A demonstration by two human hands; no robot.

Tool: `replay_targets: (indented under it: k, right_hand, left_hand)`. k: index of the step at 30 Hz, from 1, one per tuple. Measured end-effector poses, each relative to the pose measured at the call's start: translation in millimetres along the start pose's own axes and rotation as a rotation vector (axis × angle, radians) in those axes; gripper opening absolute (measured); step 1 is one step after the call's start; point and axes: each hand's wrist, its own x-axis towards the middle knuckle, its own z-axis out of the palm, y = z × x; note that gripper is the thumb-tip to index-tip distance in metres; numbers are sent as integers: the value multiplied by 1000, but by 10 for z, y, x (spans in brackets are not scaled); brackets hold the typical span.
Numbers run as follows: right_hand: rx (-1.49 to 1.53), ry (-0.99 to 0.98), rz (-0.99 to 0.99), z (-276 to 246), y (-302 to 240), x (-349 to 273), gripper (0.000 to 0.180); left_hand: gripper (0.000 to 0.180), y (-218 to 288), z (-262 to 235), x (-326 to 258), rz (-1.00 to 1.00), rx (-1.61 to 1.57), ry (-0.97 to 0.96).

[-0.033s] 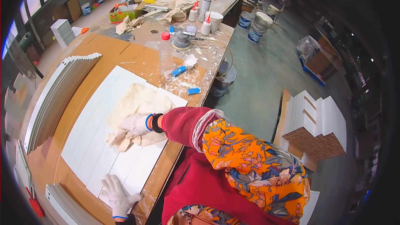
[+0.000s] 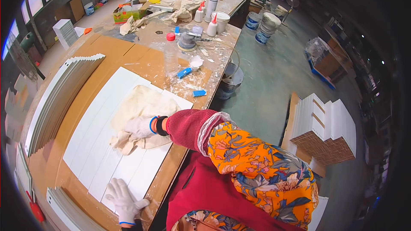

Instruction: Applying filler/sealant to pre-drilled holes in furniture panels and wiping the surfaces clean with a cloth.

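Observation:
White slats (image 2: 87, 134) lie side by side as a flat panel on brown cardboard (image 2: 92, 51). My right hand (image 2: 140, 127), in a white knit glove with a blue cuff edge, presses on a crumpled cream cloth (image 2: 147, 98) spread over the slats. Folds of cloth hide its fingertips. At the near end of the panel my left hand (image 2: 123, 200), also gloved, rests flat with fingers spread. It touches the slats and holds nothing.
Stacked white slats (image 2: 64, 102) stand along the left, another stack (image 2: 70, 209) nearer. Beyond the panel are a clear bottle (image 2: 170, 60), blue blocks (image 2: 184, 73), a sander (image 2: 187, 41) and glue bottles (image 2: 212, 26). A bucket (image 2: 231, 81) stands beside the table; a slat pile (image 2: 323, 128) sits right.
My left hand has shifted very slightly to the right on the slats. The right hand and the cloth look the same.

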Motion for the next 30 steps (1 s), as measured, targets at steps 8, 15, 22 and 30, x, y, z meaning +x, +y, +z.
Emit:
replay_targets:
  k: [8, 15, 22, 30]
  right_hand:
    - [336, -282, -215, -302, 205, 114, 42]
    - [-188, 0, -17, -356, 1016, 208, 38]
    - [-155, 53, -219, -110, 1010, 1064, 36]
    - [-79, -52, -552, 608, -787, 2390, 32]
  left_hand:
    - [98, 119, 225, 20, 74, -21, 319]
    - [102, -85, 445, -138, 39, -11, 385]
    - [102, 66, 217, -77, 78, -28, 326]
    - [104, 5, 225, 1, 52, -25, 303]
